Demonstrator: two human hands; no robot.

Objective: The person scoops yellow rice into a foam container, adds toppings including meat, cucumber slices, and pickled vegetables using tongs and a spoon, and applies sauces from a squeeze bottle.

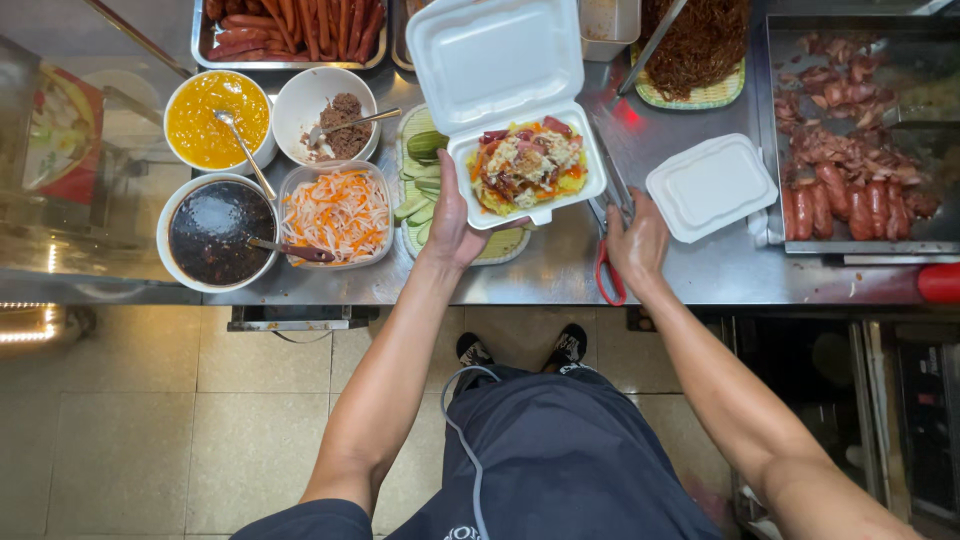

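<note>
While the left hand [452,222] grips the near-left edge of the open foam box [525,165], its lid stands up on the far side, so the box's long axis runs away from the person; the right hand [636,243], just right of the box, closes on red-handled scissors [607,250] lying on the desk [700,270], blades pointing away; a closed foam box [712,186] sits beyond that hand.

The right grip [636,240] covers most of the scissors [610,285]; only the red handle loop below it shows. The box [527,165] hides the left grip's [452,222] fingertips and much of the cucumber tray [420,215] beneath. Above, the picture's top edge cuts off the sausage tray [290,35] and noodles [700,40].
</note>
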